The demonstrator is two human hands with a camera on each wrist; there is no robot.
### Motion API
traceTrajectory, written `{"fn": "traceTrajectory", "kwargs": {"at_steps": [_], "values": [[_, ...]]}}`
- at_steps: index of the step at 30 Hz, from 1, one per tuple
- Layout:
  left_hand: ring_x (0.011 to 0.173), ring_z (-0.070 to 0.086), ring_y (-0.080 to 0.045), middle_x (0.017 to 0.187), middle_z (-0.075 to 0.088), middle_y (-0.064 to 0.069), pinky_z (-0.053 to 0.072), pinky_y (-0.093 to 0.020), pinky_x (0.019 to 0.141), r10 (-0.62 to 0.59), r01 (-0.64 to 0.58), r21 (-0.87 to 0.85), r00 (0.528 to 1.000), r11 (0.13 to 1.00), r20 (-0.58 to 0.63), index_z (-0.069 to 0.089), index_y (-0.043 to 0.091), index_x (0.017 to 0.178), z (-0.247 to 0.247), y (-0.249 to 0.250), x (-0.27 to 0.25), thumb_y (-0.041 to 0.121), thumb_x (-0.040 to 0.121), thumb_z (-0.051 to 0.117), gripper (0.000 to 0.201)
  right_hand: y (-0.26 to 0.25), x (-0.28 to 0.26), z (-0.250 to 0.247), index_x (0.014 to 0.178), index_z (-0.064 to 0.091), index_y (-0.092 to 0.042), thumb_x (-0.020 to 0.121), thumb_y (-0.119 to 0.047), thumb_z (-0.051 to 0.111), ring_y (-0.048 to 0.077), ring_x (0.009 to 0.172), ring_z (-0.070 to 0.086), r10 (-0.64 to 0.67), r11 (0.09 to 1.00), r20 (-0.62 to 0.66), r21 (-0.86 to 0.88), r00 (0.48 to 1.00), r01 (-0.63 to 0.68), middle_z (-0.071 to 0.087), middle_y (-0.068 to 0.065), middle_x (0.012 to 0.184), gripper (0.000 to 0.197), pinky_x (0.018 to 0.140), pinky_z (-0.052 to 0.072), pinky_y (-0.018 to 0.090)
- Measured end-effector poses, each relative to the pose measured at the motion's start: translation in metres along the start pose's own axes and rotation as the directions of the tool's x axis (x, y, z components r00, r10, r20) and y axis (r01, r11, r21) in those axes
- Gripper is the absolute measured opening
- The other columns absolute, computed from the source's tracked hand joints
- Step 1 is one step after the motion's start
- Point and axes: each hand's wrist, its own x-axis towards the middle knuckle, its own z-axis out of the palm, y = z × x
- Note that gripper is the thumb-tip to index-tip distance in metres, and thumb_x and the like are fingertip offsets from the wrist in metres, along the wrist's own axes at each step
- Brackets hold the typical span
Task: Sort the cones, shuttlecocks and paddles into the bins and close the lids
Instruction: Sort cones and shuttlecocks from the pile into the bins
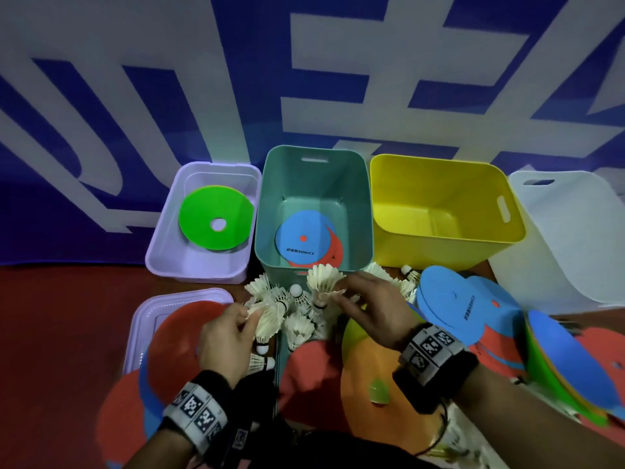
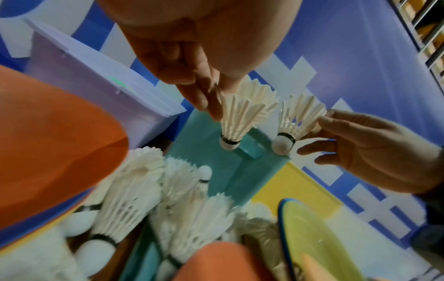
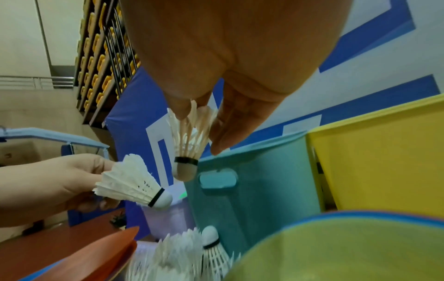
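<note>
We see three open bins in a row across the middle of the head view: a purple bin with one green cone, a teal bin with paddles, and a yellow bin. Our left hand pinches one shuttlecock, and our right hand pinches another shuttlecock, both over the white pile just below the teal bin

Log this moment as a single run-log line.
left hand: pinches shuttlecock | right hand: pinches second shuttlecock | yellow bin: empty | lids: off
</note>
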Motion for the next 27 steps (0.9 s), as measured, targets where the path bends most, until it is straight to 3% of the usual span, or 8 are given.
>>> {"fn": "traceTrajectory", "kwargs": {"at_steps": [3,5,7,10,13,17,21,27], "values": [[0.060,0.059,-0.017,0.059,0.062,0.009,0.049,-0.036,0.064,-0.025,0.024,-0.206,1.000,0.978,-0.001,0.057,0.027,0.066,-0.007,0.021,0.000,0.030,0.089,0.072,0.028,-0.002,0.002,-0.021,0.104,0.066,-0.021,0.098,-0.042,0.057,0.002,0.084,0.064,-0.015,0.997,-0.128,0.079,0.992,0.025,0.060,-0.014,0.096,0.023,0.068,0.055,0.029],[0.069,0.065,-0.011,0.070,0.071,0.008,0.051,-0.033,0.071,-0.056,0.060,-0.378,0.998,0.924,0.021,0.067,0.022,0.074,-0.007,0.042,0.004,0.023,0.090,0.071,0.017,-0.002,0.006,-0.037,0.102,0.066,-0.020,0.098,-0.035,0.060,0.006,0.083,0.065,0.001,0.991,-0.219,0.127,0.976,0.027,0.063,-0.008,0.095,0.017,0.067,0.054,0.027],[0.070,0.066,-0.008,0.074,0.073,0.004,0.050,-0.026,0.069,-0.064,0.071,-0.485,0.997,0.872,0.032,0.069,0.016,0.076,-0.004,0.066,0.014,0.017,0.089,0.072,0.013,0.003,0.012,-0.053,0.099,0.068,-0.019,0.097,-0.031,0.063,0.007,0.082,0.066,0.006,0.989,-0.325,0.144,0.946,0.043,0.064,-0.007,0.096,0.013,0.066,0.052,0.022],[0.058,0.060,-0.002,0.066,0.071,0.004,0.045,-0.021,0.061,-0.031,0.049,-0.503,0.999,0.863,0.044,0.068,0.013,0.074,0.004,0.105,0.033,0.015,0.086,0.076,0.014,0.025,0.024,-0.073,0.096,0.069,-0.019,0.093,-0.031,0.066,0.006,0.078,0.065,0.136,0.979,-0.438,0.197,0.889,-0.053,0.066,-0.005,0.096,0.012,0.062,0.049,0.015],[0.053,0.056,0.000,0.056,0.065,0.009,0.044,-0.016,0.058,0.059,-0.037,-0.500,0.998,0.865,0.029,0.065,0.018,0.071,0.017,0.152,0.056,0.013,0.086,0.076,0.019,0.060,0.032,-0.096,0.097,0.070,-0.018,0.093,-0.033,0.067,0.000,0.077,0.065,0.301,0.949,-0.461,0.230,0.835,-0.215,0.070,-0.005,0.096,0.015,0.064,0.047,0.014],[0.066,0.067,-0.015,0.067,0.070,0.005,0.054,-0.031,0.067,0.233,-0.201,-0.332,0.971,0.922,0.059,0.063,0.027,0.075,0.050,0.213,0.105,0.025,0.088,0.072,0.016,0.097,0.036,-0.127,0.101,0.068,-0.023,0.094,-0.043,0.062,-0.007,0.067,0.059,0.476,0.877,-0.410,0.160,0.778,-0.452,0.067,-0.014,0.094,0.023,0.061,0.043,0.022],[0.079,0.069,-0.024,0.083,0.074,0.003,0.057,-0.039,0.072,0.404,-0.412,0.013,0.900,0.911,0.166,0.069,0.027,0.093,0.088,0.260,0.150,0.031,0.091,0.063,0.007,0.132,0.050,-0.149,0.102,0.067,-0.027,0.093,-0.050,0.059,0.017,0.090,0.067,0.531,0.823,-0.371,0.015,0.762,-0.567,0.072,-0.006,0.103,0.026,0.076,0.054,0.037],[0.093,0.066,-0.030,0.103,0.072,-0.005,0.055,-0.037,0.079,0.334,-0.438,0.270,0.873,0.858,0.356,0.070,0.028,0.102,0.146,0.301,0.199,0.026,0.092,0.057,0.016,0.169,0.081,-0.181,0.101,0.067,-0.029,0.087,-0.040,0.062,0.026,0.099,0.065,0.669,0.700,-0.188,-0.165,0.719,-0.695,0.069,0.001,0.106,0.019,0.078,0.053,0.033]]}}
